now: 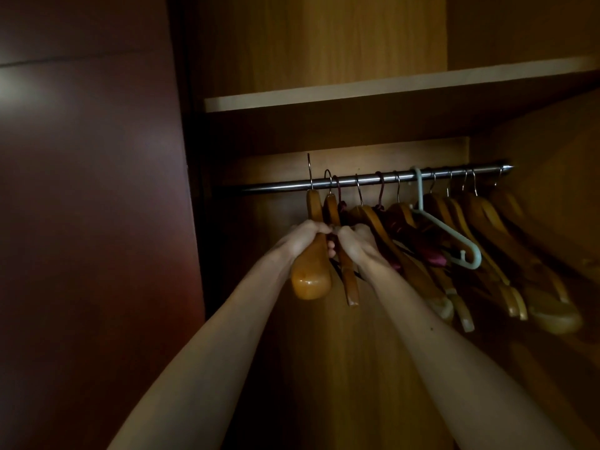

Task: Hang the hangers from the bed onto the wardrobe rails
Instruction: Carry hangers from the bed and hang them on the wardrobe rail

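Observation:
A metal wardrobe rail point(279, 186) runs across the dim wardrobe. My left hand point(303, 238) grips a thick wooden hanger point(311, 277) whose hook stands upright in front of the rail's left part. Right beside it, my right hand point(355, 241) grips a thinner wooden hanger point(349, 280) whose hook loops over the rail. The two hands touch each other. Several more wooden hangers point(487, 248), some dark red ones point(406, 232) and one pale green plastic hanger point(454, 235) hang on the rail to the right.
A shelf board point(357, 89) sits above the rail. A dark reddish wardrobe door point(91, 190) stands open on the left. The wardrobe's right side wall point(558, 151) closes in beyond the rail's end. A stretch of rail left of my hands is bare.

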Demonstrator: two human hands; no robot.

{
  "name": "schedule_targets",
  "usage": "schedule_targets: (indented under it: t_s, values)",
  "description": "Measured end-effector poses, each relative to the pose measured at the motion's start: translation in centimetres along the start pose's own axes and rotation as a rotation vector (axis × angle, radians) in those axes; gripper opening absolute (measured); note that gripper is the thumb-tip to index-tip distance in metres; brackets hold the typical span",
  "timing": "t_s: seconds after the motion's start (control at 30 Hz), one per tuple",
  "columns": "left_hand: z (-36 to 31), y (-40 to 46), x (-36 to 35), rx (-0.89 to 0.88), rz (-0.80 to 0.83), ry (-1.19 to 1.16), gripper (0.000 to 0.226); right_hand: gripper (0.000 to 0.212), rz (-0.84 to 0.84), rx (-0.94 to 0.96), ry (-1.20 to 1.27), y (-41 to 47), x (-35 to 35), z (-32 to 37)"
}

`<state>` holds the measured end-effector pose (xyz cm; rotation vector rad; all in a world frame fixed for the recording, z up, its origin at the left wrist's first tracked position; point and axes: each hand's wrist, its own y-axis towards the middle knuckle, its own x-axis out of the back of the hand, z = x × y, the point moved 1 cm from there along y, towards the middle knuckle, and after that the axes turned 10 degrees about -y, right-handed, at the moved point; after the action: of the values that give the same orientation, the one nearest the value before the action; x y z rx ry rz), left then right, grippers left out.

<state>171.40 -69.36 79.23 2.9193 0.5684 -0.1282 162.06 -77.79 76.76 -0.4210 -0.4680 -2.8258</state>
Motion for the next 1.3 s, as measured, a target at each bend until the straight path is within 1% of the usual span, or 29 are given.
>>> schedule_targets:
  t_s: [0.17,0.3,0.4,0.47,0.6,0.77,1.0,1.13,1.3]
  values:
    - [1.2,0.5,-0.3,0.001,-0.025,-0.032,0.015,0.035,0.008,0.012,0.032,0.7,0.3,-0.5]
    - [2.4,0.7,-0.3,-0.005,-0.041,-0.003,0.016,0.037,0.026,0.023,0.047,1.2,0.1,-0.7]
    - [3.0,0.9,0.0,0.007,-0.033,0.009,0.015,0.026,0.026,0.042,0.050,1.5,-0.1,-1.1]
    - [3.3,1.0,0.1,0.020,-0.022,0.012,0.014,0.022,0.021,0.040,0.057,1.6,-0.3,-1.5]
    - [4.1,0.9,0.3,0.039,-0.028,-0.012,0.015,0.024,0.019,0.030,0.074,1.6,-0.9,-2.3]
    - [5.2,0.5,0.5,0.025,-0.045,0.028,0.019,0.026,-0.006,0.051,0.070,1.4,-1.6,-3.1]
    - [6.0,0.3,0.6,0.044,-0.027,0.032,0.022,0.012,-0.016,0.090,0.040,1.2,-1.3,-3.5]
    - [6.4,0.3,0.6,0.019,-0.040,0.022,0.021,0.029,-0.028,0.103,-0.003,0.6,-0.7,-3.9]
    - [7.2,0.1,1.0,-0.045,-0.086,-0.013,0.021,0.037,-0.055,0.125,-0.145,-0.2,-0.1,-4.6]
